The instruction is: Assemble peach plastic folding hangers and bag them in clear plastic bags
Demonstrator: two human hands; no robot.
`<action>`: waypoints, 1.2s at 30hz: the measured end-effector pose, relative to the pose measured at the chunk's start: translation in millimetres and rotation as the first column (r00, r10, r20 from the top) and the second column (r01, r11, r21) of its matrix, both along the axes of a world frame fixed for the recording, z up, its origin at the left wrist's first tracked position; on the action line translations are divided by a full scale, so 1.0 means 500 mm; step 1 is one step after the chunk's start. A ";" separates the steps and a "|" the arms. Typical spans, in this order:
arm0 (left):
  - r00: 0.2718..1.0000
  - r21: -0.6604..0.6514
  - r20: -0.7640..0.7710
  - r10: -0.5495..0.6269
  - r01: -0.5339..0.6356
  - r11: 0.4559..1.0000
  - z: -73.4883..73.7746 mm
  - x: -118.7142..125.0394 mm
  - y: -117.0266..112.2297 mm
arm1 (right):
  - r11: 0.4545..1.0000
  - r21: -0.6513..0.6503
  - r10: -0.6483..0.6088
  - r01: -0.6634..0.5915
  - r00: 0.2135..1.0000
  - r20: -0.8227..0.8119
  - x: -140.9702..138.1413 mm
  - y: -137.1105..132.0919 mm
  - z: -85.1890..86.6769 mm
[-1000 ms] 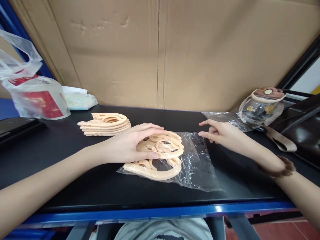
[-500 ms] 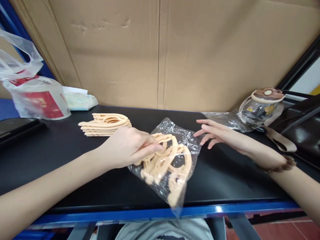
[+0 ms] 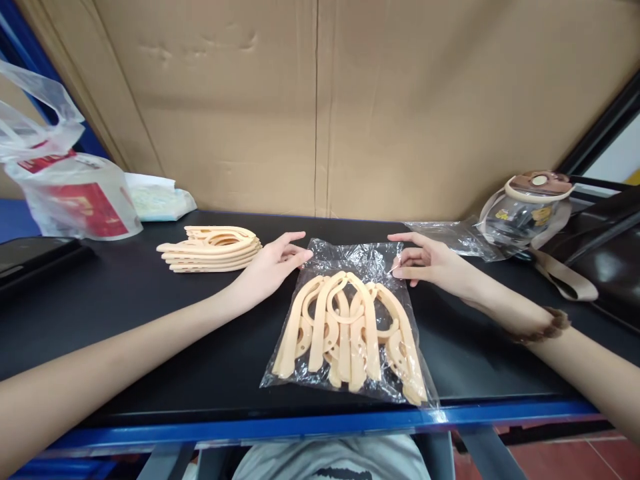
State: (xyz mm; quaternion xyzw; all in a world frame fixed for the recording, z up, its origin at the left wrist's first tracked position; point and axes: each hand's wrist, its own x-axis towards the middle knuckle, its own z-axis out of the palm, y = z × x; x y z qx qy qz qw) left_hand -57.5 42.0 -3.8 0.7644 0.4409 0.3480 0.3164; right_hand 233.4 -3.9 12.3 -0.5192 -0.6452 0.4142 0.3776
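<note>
Cream folding hangers [image 3: 345,320] lie fanned and overlapping inside a clear plastic bag [image 3: 357,257], flat at the front of the black table. At the bag's upper left corner, my left hand [image 3: 273,267] has its thumb on the film, with the index finger stretched out above. My right hand [image 3: 430,263] pinches the upper right corner between thumb and curled fingers, its index finger pointing left over the edge. A neat stack of similar folding hangers [image 3: 213,250] rests just beyond my left wrist.
Another clear plastic bag [image 3: 445,237] lies at the back right, beside a clear bottle with a brown lid [image 3: 533,207] and a dark bag [image 3: 600,260]. At left are a phone [image 3: 40,257], a tied plastic bag [image 3: 85,193] and a tissue pack [image 3: 160,200]. Cardboard [image 3: 225,120] stands behind.
The bag of hangers has turned straight and settled flat, with its hangers spread out. My left hand has left the hangers for the upper left corner; my right hand has closed on the upper right corner.
</note>
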 end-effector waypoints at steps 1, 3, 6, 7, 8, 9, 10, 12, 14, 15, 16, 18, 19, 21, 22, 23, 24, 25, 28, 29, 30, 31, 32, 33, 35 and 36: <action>1.000 -0.017 0.022 -0.003 0.003 1.000 0.001 -0.001 0.002 | 1.000 0.008 -0.013 0.013 1.000 -0.001 0.001 0.000 0.001; 0.999 -0.021 0.036 -0.008 0.009 1.000 0.004 -0.003 0.003 | 0.999 0.007 -0.036 0.036 0.999 0.012 0.004 0.001 0.003; 0.999 0.017 0.028 -0.028 0.027 0.999 0.010 0.000 -0.001 | 0.999 0.020 -0.038 0.036 0.997 0.064 0.004 0.001 0.005; 0.999 0.041 0.008 -0.046 0.045 0.998 0.012 0.002 -0.004 | 0.999 0.033 -0.029 0.026 0.996 0.085 0.003 0.000 0.005; 0.998 0.078 -0.020 -0.067 0.068 0.995 0.015 0.004 -0.008 | 0.999 0.045 -0.020 0.015 0.994 0.109 0.003 0.001 0.005; 0.995 0.123 -0.052 -0.085 0.091 0.988 0.017 0.005 -0.011 | 0.998 0.057 -0.013 0.005 0.991 0.134 0.002 0.001 0.004; 0.992 0.174 -0.083 -0.095 0.108 0.979 0.020 0.005 -0.014 | 0.997 0.073 -0.009 -0.003 0.987 0.158 0.002 0.001 0.003; 0.989 0.268 -0.120 -0.083 0.113 0.957 0.026 0.004 -0.019 | 0.992 0.121 -0.003 -0.022 0.979 0.203 0.006 0.004 0.001; 0.990 0.328 -0.128 -0.062 0.102 0.939 0.030 0.000 -0.019 | 0.978 0.203 -0.005 -0.048 0.967 0.253 0.013 0.006 -0.001; 0.989 0.349 -0.137 -0.063 0.108 0.931 0.032 -0.002 -0.019 | 0.966 0.251 -0.013 -0.061 0.958 0.286 0.016 0.006 -0.002; 0.986 0.369 -0.152 -0.076 0.128 0.920 0.034 -0.005 -0.018 | 0.952 0.296 -0.026 -0.076 0.945 0.326 0.020 0.006 -0.002; 0.975 0.405 -0.193 -0.112 0.183 0.896 0.039 -0.010 -0.019 | 0.920 0.372 -0.045 -0.122 0.911 0.410 0.026 0.003 0.000; 0.969 0.419 -0.214 -0.124 0.206 0.885 0.042 -0.013 -0.020 | 0.904 0.400 -0.048 -0.151 0.893 0.447 0.027 0.000 0.002; 0.957 0.442 -0.256 -0.140 0.245 0.863 0.048 -0.019 -0.024 | 0.871 0.444 -0.042 -0.211 0.868 0.495 0.027 -0.008 0.007; 0.950 0.456 -0.277 -0.147 0.265 0.850 0.051 -0.021 -0.026 | 0.853 0.465 -0.038 -0.238 0.860 0.509 0.025 -0.012 0.009; 0.942 0.470 -0.299 -0.153 0.285 0.836 0.054 -0.023 -0.029 | 0.832 0.488 -0.036 -0.263 0.853 0.521 0.023 -0.016 0.012; 0.933 0.484 -0.323 -0.156 0.305 0.820 0.056 -0.024 -0.031 | 0.812 0.509 -0.037 -0.286 0.845 0.534 0.021 -0.020 0.015; 0.925 0.500 -0.345 -0.156 0.323 0.804 0.057 -0.025 -0.032 | 0.791 0.527 -0.038 -0.311 0.835 0.550 0.020 -0.023 0.017; 0.896 0.543 -0.421 -0.137 0.371 0.753 0.056 -0.027 -0.032 | 0.749 0.531 -0.014 -0.396 0.792 0.611 0.019 -0.029 0.020; 0.884 0.557 -0.448 -0.135 0.394 0.732 0.056 -0.028 -0.030 | 0.743 0.517 0.006 -0.426 0.776 0.631 0.020 -0.030 0.021; 0.870 0.562 -0.473 -0.139 0.420 0.712 0.056 -0.029 -0.028 | 0.739 0.499 0.029 -0.452 0.762 0.647 0.022 -0.030 0.021; 0.857 0.561 -0.495 -0.146 0.443 0.699 0.057 -0.030 -0.027 | 0.738 0.481 0.051 -0.473 0.751 0.659 0.023 -0.031 0.021; 0.844 0.551 -0.513 -0.155 0.462 0.695 0.058 -0.031 -0.026 | 0.739 0.465 0.070 -0.488 0.741 0.667 0.024 -0.031 0.021; 0.833 0.538 -0.528 -0.162 0.476 0.695 0.059 -0.033 -0.025 | 0.741 0.450 0.085 -0.498 0.734 0.674 0.025 -0.031 0.022; 0.806 0.504 -0.567 -0.171 0.504 0.701 0.063 -0.035 -0.027 | 0.752 0.418 0.109 -0.510 0.721 0.684 0.026 -0.031 0.023; 0.789 0.490 -0.589 -0.172 0.518 0.701 0.065 -0.035 -0.029 | 0.756 0.397 0.129 -0.520 0.714 0.688 0.025 -0.032 0.024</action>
